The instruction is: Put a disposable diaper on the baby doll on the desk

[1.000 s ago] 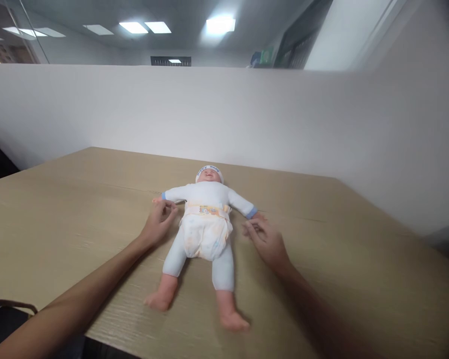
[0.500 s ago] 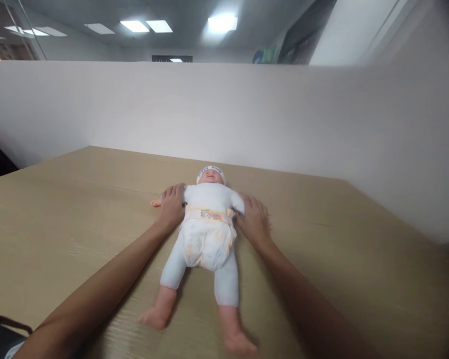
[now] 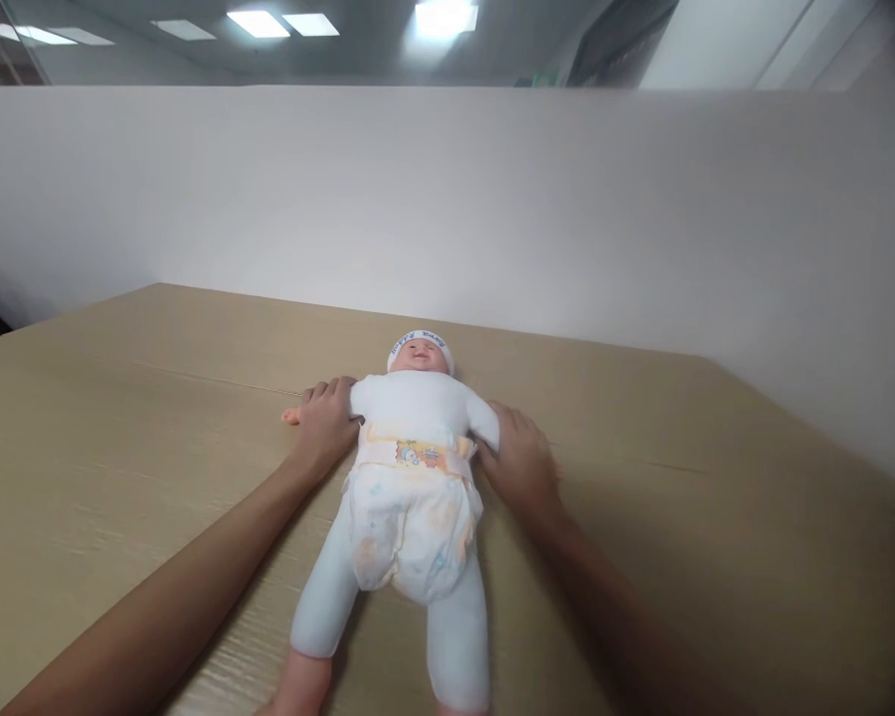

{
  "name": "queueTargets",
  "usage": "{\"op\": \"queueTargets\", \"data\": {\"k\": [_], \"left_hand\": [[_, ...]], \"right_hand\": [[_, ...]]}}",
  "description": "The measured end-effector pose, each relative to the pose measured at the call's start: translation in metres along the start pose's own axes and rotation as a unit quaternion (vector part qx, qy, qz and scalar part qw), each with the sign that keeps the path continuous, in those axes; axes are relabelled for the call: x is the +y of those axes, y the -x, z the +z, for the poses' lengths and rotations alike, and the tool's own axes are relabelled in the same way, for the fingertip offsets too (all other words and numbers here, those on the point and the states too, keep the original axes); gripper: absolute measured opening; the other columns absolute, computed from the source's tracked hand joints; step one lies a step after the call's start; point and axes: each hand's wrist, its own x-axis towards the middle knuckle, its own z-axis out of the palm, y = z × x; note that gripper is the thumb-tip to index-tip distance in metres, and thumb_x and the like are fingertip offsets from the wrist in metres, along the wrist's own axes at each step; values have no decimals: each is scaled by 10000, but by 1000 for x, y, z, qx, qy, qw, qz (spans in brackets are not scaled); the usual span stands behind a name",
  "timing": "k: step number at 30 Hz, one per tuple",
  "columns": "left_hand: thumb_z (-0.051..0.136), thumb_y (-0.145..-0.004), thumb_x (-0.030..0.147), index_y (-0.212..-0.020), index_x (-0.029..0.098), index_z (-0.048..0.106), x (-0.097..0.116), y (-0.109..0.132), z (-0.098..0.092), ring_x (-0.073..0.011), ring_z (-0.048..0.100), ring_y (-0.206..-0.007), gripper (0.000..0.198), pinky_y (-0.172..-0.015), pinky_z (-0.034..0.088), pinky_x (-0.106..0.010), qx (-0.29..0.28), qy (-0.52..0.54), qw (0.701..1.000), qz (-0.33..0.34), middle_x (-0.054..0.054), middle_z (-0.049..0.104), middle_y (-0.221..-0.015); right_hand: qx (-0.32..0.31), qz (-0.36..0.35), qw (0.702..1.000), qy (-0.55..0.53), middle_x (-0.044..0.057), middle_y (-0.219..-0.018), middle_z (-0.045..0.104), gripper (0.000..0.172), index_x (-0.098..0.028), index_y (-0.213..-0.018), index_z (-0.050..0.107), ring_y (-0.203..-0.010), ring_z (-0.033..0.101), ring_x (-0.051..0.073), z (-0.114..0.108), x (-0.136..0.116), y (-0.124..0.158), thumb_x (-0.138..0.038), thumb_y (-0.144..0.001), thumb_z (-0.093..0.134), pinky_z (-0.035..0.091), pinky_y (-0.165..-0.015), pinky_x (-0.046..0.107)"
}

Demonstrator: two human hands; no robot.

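A baby doll (image 3: 418, 408) in a white body and a white cap with dark lettering lies on its back, head away from me and legs toward me. Round its waist sits a diaper (image 3: 414, 527) with an orange printed band. My left hand (image 3: 326, 423) is wrapped round the doll's arm on the left, and the doll's small hand pokes out beyond it. Round the arm on the right, my right hand (image 3: 522, 457) is closed too, its thumb near the diaper's edge. The doll's feet are mostly cut off by the bottom of the picture.
The doll lies on a broad wood-grain table (image 3: 156, 418). A pale partition wall (image 3: 418, 199) rises along the table's back and right sides. Lit ceiling panels (image 3: 447, 18) show above it.
The doll appears larger and closer, its feet now sliding out of the picture at the bottom. Both hands keep hold of its arms and are slightly farther apart. The view has tilted down a little.
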Motion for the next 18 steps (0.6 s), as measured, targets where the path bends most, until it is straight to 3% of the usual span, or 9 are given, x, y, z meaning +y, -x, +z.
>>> {"op": "queueTargets", "data": {"k": [10, 13, 15, 18], "left_hand": [[665, -841, 207, -1318, 188, 653, -1, -1, -9, -371, 670, -1240, 477, -1073, 442, -461, -19, 16, 1000, -13, -138, 786, -1286], [666, -842, 214, -1267, 194, 657, 2, 5, -27, -373, 707, -1200, 425, -1033, 470, -445, -33, 20, 999, -29, -144, 807, -1207], [653, -861, 249, -1228, 200, 644, 7, 16, -45, -376, 746, -1094, 370, -925, 501, -423, -44, 23, 998, -47, -149, 816, -1119], [648, -893, 382, -1197, 229, 590, 21, 57, -81, -366, 771, -906, 346, -732, 491, -376, -78, 45, 994, -65, -127, 815, -1028]], "right_hand": [[-22, 34, 999, 15, 164, -1264, 729, 417, -138, -1420, 615, -1141, 646, 345, -8, -11, -1, -249, -1018, 604, 458, -958, 412], [-27, 29, 999, 11, 175, -1245, 739, 399, -128, -1391, 636, -1125, 642, 343, -22, -22, -2, -205, -1004, 584, 451, -948, 408], [-36, 14, 999, 8, 168, -1217, 748, 377, -138, -1359, 664, -1109, 647, 342, -39, -27, -1, -184, -998, 565, 448, -936, 406], [-55, -7, 998, 0, 161, -1225, 759, 385, -147, -1351, 683, -1117, 664, 343, -77, -32, 7, -175, -993, 545, 461, -922, 404]]}}
